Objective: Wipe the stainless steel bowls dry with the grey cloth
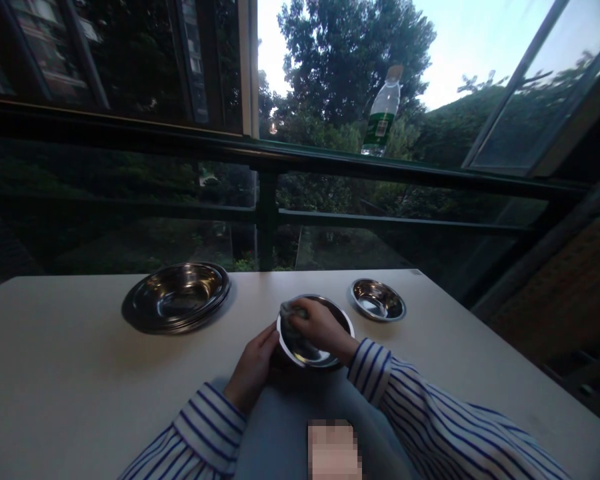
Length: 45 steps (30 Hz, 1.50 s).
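A shiny metal bowl (325, 357) is tilted at the near edge of the white table, in front of my body. My left hand (254, 363) grips its left rim, the fingers partly hidden behind the bowl. Inside the bowl, my right hand (320, 325) is closed around a bunched greyish cloth (291, 313), pressed near the upper left of the inner wall. To the right of it rests a smaller metal bowl (379, 300). On the left lies a stack of wide metal bowls (177, 298), nested in one another.
The white table (70, 353) extends to both sides. Beyond its far edge runs a dark railing (310, 157) with glass panels. A clear plastic bottle with a green label (380, 127) stands on the rail, before trees and an open window.
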Each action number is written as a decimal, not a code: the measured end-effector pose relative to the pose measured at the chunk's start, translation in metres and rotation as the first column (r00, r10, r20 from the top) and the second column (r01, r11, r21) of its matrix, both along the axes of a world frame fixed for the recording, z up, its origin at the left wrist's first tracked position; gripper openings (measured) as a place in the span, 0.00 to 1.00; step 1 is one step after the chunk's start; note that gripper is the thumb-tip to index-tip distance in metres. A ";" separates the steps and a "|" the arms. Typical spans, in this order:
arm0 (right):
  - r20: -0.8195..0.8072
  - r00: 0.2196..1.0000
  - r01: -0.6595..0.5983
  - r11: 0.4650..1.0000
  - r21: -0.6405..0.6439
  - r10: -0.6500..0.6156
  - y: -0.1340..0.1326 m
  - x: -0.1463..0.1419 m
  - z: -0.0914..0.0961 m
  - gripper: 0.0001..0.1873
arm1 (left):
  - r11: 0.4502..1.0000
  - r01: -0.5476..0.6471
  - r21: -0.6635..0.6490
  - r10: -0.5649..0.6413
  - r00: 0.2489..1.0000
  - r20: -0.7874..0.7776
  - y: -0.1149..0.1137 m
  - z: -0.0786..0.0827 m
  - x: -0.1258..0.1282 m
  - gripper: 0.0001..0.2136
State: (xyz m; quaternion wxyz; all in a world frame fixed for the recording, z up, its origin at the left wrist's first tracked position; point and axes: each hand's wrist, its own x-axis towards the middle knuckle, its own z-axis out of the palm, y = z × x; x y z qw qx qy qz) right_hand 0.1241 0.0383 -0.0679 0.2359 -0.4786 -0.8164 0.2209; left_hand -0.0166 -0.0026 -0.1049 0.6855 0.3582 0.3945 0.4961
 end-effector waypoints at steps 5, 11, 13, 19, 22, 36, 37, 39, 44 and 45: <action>0.039 0.992 -0.124 0.992 0.039 0.122 -0.005 -0.008 0.001 0.12 | 0.986 -0.022 -0.164 0.025 1.000 0.015 -0.003 0.006 -0.001 0.15; 0.077 0.987 -0.144 0.987 0.074 0.138 -0.010 -0.008 0.010 0.15 | 0.968 0.026 -0.249 0.001 0.994 0.108 -0.002 0.011 -0.003 0.16; 0.087 0.981 -0.177 0.982 0.067 0.171 -0.012 -0.007 0.012 0.15 | 0.958 0.010 -0.287 0.024 0.993 0.116 -0.003 0.012 -0.003 0.17; 0.082 0.967 -0.246 0.969 0.040 0.242 -0.012 -0.004 0.013 0.15 | 0.965 0.050 -0.259 -0.017 0.992 0.128 -0.005 0.012 0.000 0.19; 0.036 0.986 -0.164 0.986 0.043 0.163 -0.013 -0.007 0.012 0.16 | 0.971 0.029 -0.236 -0.005 0.995 0.100 -0.005 0.011 0.000 0.18; -0.061 0.959 -0.280 0.954 -0.109 0.275 -0.028 0.000 0.013 0.11 | 0.992 0.066 -0.108 -0.054 0.992 0.116 -0.007 0.013 -0.001 0.21; -0.052 0.954 -0.298 0.947 -0.121 0.294 -0.028 0.002 0.014 0.11 | 0.993 0.085 -0.088 -0.076 0.992 0.105 -0.006 0.013 -0.002 0.20; -0.035 0.950 -0.314 0.940 -0.137 0.312 -0.027 0.005 0.015 0.10 | 0.988 0.116 -0.106 -0.109 0.992 0.067 -0.006 0.012 -0.002 0.20; 0.003 0.953 -0.301 0.945 -0.131 0.304 -0.027 0.006 0.019 0.10 | 0.987 0.070 -0.148 -0.063 0.997 0.050 -0.007 0.013 -0.004 0.20; 0.021 0.947 -0.313 0.939 -0.143 0.319 -0.027 0.008 0.021 0.10 | 0.991 0.069 -0.117 -0.063 0.997 0.051 -0.007 0.013 -0.004 0.20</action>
